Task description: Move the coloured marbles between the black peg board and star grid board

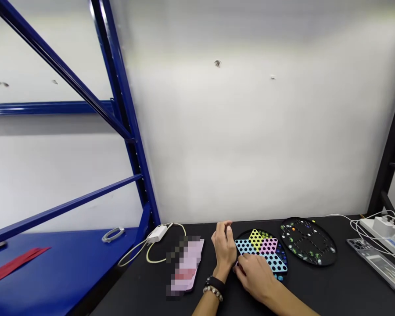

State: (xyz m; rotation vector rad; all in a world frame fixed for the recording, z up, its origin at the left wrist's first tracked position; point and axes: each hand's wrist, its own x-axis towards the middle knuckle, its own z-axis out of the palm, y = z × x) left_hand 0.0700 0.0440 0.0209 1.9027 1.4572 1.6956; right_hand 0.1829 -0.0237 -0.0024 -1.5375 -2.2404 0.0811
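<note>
Beaded bracelet, hands at checkers board

This looks like a plain workroom, perhaps a workshop or lab: a blue steel shelving rack fills the upper left of the frame, a white wall stands behind the black desk, and a power strip with white cables sits at far right.

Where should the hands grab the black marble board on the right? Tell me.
Pinch the black marble board by its outer rim at the near right, coming from the right. It lies flat with marbles across it, so the rim is the clear grip; keep it level.
</note>
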